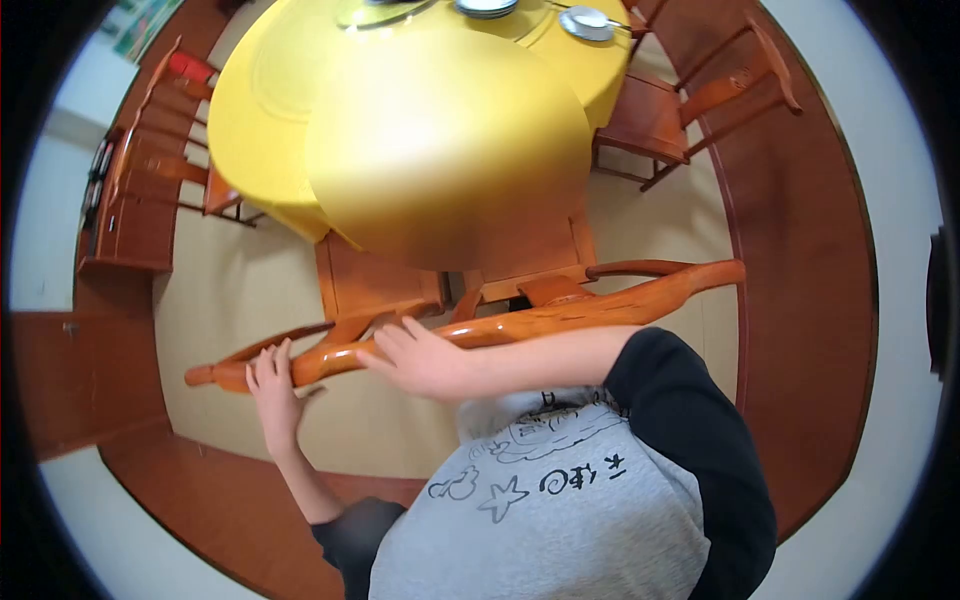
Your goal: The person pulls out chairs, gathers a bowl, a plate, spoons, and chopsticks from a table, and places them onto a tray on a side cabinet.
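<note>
Two wooden chairs stand side by side with their backs toward me. The left chair (340,357) has a glossy orange-brown top rail; the right chair (620,307) has a similar rail, and the two nearly line up. My left hand (275,390) curls over the left chair's rail near its outer end, fingers on top. Farther right along that rail lies my right hand (420,358), its fingers bent over the top and its forearm running beside the right chair's rail. A small dark brown patch shows by the right fingertips; I cannot make out what it is.
Beyond the chairs is a round table with a yellow cloth (260,140), partly blurred. Stacked dishes (487,7) and a cup on a saucer (588,22) sit on it. More chairs (690,110) stand around. A wooden cabinet (135,225) is at the left wall.
</note>
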A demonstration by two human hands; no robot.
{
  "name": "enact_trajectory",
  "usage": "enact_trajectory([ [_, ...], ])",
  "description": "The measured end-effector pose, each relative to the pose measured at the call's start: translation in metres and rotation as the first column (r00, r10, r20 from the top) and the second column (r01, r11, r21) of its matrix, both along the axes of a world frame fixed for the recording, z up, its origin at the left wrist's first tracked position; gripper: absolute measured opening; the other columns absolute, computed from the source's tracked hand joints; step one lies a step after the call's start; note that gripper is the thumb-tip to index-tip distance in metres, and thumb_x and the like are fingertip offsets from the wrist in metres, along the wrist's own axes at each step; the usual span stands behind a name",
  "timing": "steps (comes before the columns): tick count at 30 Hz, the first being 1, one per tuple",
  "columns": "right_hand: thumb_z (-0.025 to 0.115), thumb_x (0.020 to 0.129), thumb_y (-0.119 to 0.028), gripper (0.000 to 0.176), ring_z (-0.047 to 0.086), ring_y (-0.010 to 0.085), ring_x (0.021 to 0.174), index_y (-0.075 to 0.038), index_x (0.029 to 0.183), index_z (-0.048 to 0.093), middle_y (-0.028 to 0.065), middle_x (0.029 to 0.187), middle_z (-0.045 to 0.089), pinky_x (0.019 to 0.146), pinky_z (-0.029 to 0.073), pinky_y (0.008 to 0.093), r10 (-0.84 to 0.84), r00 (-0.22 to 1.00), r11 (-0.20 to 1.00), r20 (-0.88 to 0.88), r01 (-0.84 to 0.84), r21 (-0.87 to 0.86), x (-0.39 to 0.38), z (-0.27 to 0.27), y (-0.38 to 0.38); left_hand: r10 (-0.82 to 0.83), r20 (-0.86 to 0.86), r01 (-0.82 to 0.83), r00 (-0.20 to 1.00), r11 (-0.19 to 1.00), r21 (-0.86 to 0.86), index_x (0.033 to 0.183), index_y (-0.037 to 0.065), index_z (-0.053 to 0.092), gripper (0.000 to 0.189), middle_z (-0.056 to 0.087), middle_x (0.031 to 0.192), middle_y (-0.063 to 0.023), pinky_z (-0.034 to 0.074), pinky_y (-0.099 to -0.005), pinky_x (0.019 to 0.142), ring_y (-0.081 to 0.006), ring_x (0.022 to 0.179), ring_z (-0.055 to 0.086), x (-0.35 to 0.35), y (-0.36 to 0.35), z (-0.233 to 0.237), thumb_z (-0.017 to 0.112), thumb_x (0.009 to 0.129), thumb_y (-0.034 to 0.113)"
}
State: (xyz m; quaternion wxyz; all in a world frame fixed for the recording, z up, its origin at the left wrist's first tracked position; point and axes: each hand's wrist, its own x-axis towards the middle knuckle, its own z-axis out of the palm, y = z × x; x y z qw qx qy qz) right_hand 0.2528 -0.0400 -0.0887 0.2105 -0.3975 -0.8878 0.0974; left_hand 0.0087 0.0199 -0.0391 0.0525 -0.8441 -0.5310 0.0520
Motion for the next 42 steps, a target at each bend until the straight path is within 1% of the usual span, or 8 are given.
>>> enact_trajectory([
  [6, 0.059, 0.071, -0.020, 0.056, 0.036, 0.0344, 0.113, -0.002, 0.120, 0.037, 0.0200, 0.117, 0.039, 0.092, 0.029, 0.0484, -0.094, 0.946, 0.992, -0.310, 0.064, -0.106, 0.087, 0.021, -0.042, -0.270, 0.394, 0.368, 0.878, 0.909, -0.197, 0.118, 0.008, 0.042, 0.077, 0.041, 0.122, -0.0091, 0.030, -0.0409, 0.092, -0.0265, 0.111, 0.039, 0.125, -0.036, 0.009, 0.074, 0.051, 0.026],
  [16, 0.062, 0.070, -0.012, 0.039, 0.048, 0.0277, 0.100, -0.003, 0.106, 0.049, 0.0115, 0.108, 0.050, 0.088, 0.037, 0.0392, -0.529, 0.648, 0.817, -0.548, 0.564, -0.121, 0.240, 0.002, -0.157, -0.185, 0.046, 0.185, 0.982, 0.983, 0.011, 0.115, 0.005, 0.044, 0.056, 0.045, 0.117, -0.0100, 0.027, -0.0394, 0.096, -0.0258, 0.111, 0.039, 0.190, -0.071, -0.006, 0.064, 0.067, 0.026],
  [23, 0.062, 0.071, -0.011, 0.033, 0.052, 0.0259, 0.091, -0.005, 0.102, 0.053, 0.0107, 0.099, 0.054, 0.079, 0.042, 0.0335, -0.653, 0.591, 0.740, -0.474, 0.629, -0.237, 0.362, -0.032, -0.298, -0.408, 0.373, 0.452, 0.834, 0.891, -0.036, 0.122, 0.006, 0.036, 0.062, 0.038, 0.125, -0.0100, 0.023, -0.0397, 0.099, -0.0271, 0.117, 0.034, 0.413, -0.152, -0.024, 0.065, 0.068, 0.020],
  [27, 0.057, 0.075, -0.009, 0.029, 0.052, 0.0243, 0.093, -0.002, 0.103, 0.051, 0.0125, 0.098, 0.054, 0.081, 0.041, 0.0317, -0.892, 0.203, 0.396, -0.404, 0.783, -0.479, 0.412, -0.085, -0.382, -0.467, 0.373, 0.514, 0.802, 0.857, -0.034, 0.119, 0.006, 0.040, 0.055, 0.044, 0.120, -0.0097, 0.029, -0.0386, 0.094, -0.0270, 0.112, 0.039, 0.498, -0.177, -0.039, 0.061, 0.072, 0.025],
  [30, 0.052, 0.079, -0.013, 0.031, 0.050, 0.0199, 0.095, 0.000, 0.106, 0.047, 0.0113, 0.102, 0.053, 0.083, 0.038, 0.0304, -0.771, -0.624, -0.123, -0.127, 0.342, -0.932, 0.414, -0.184, -0.473, -0.278, 0.374, 0.387, 0.885, 0.886, -0.257, 0.113, 0.004, 0.043, 0.051, 0.050, 0.111, -0.0119, 0.033, -0.0365, 0.090, -0.0284, 0.104, 0.044, 0.534, -0.168, -0.054, 0.063, 0.070, 0.026],
  [32, 0.050, 0.080, -0.019, 0.025, 0.053, 0.0228, 0.089, 0.002, 0.092, 0.054, 0.0184, 0.094, 0.055, 0.077, 0.041, 0.0341, -0.800, -0.381, -0.586, 0.463, 0.333, -0.739, 0.402, -0.228, -0.552, -0.279, 0.342, 0.369, 0.897, 0.899, -0.234, 0.112, 0.003, 0.043, 0.052, 0.050, 0.111, -0.0130, 0.032, -0.0366, 0.090, -0.0288, 0.105, 0.044, 0.555, -0.162, -0.059, 0.064, 0.070, 0.026],
  [33, 0.051, 0.077, -0.017, 0.022, 0.055, 0.0272, 0.086, 0.003, 0.083, 0.056, 0.0221, 0.088, 0.056, 0.075, 0.042, 0.0390, -0.945, -0.294, -0.133, -0.140, 0.741, -0.658, 0.382, -0.260, -0.585, -0.280, 0.308, 0.353, 0.909, 0.911, -0.213, 0.112, 0.002, 0.043, 0.054, 0.049, 0.110, -0.0140, 0.032, -0.0367, 0.091, -0.0291, 0.105, 0.044, 0.567, -0.159, -0.061, 0.064, 0.069, 0.027],
  [42, 0.051, 0.077, -0.018, 0.022, 0.056, 0.0291, 0.083, 0.003, 0.082, 0.056, 0.0216, 0.086, 0.057, 0.073, 0.042, 0.0399, -0.957, -0.289, -0.222, 0.000, 0.735, -0.641, 0.500, -0.282, -0.557, -0.288, 0.485, 0.444, 0.825, 0.863, -0.242, 0.113, 0.004, 0.044, 0.051, 0.051, 0.106, -0.0141, 0.037, -0.0370, 0.085, -0.0298, 0.099, 0.047, 0.688, -0.174, -0.056, 0.065, 0.069, 0.020],
])
